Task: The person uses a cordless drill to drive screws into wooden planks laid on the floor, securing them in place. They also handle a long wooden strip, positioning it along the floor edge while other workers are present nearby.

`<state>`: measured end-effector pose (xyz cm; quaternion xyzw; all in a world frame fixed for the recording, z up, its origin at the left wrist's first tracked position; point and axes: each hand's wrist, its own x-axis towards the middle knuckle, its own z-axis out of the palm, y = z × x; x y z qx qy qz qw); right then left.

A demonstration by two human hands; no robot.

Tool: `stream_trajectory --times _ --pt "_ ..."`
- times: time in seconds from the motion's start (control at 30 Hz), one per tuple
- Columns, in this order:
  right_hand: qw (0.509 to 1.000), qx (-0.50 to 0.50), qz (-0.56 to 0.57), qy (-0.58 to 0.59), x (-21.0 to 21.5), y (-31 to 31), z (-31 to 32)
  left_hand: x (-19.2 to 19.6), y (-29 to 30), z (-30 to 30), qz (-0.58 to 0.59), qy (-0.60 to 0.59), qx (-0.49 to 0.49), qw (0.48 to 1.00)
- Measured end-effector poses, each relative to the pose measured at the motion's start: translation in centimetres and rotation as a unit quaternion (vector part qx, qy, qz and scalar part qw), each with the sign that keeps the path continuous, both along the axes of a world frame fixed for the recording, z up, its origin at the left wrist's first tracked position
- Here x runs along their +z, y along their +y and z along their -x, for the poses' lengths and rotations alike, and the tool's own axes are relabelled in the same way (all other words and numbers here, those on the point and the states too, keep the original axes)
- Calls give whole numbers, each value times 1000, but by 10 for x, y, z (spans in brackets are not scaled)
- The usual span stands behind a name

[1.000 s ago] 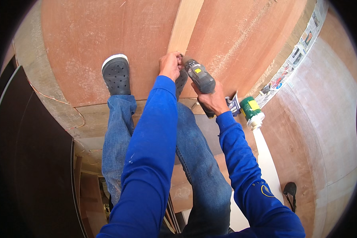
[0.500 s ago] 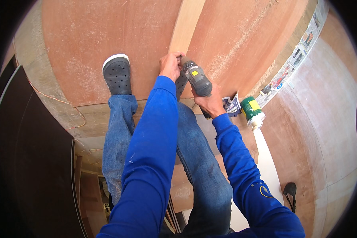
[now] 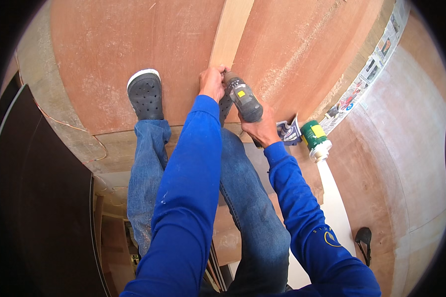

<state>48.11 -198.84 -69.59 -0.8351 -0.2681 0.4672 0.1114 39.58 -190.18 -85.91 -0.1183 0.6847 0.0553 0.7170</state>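
Observation:
A grey-and-black cordless drill [image 3: 246,103] with a yellow sticker is gripped in my right hand [image 3: 263,126]. It tilts up and to the left, its chuck end against the fingers of my left hand [image 3: 213,83]. That hand is closed on the near end of a pale wooden strip [image 3: 231,37], which lies on a reddish plywood sheet [image 3: 134,34]. The bit and the exact spot where it meets the wood are hidden behind my fingers.
My clog [image 3: 145,94] rests on the plywood at left; the other is partly behind my arm and the drill. A green canister with a white cap [image 3: 316,138] lies by a crumpled printed wrapper [image 3: 288,131]. A dark panel [image 3: 39,193] stands at left. Sawdust [image 3: 292,64] streaks the sheet.
The drill's body has shifted very slightly down and left in the picture. Both hands keep their hold, and the rest looks the same.

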Motion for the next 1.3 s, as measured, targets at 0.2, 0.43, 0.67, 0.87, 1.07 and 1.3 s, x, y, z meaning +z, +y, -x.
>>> stream_trajectory --times 0.2,0.43,0.67,0.87,1.07,1.3 --pt "998 -49 -9 38 2 8 -4 -1 2 5 -3 -44 -10 999" --pt "996 -61 17 59 8 15 -8 3 2 4 -20 -26 -15 999" --pt "997 -35 28 58 3 11 -12 4 1 2 -23 -12 -10 1000" --pt "999 20 -17 -22 2 12 1 7 5 -1 -20 18 48 998" --pt "1000 -7 10 -4 4 12 5 14 10 -3 -26 35 48 998" --pt "999 4 25 -30 -1 14 10 17 14 -5 -18 19 -11 1000"
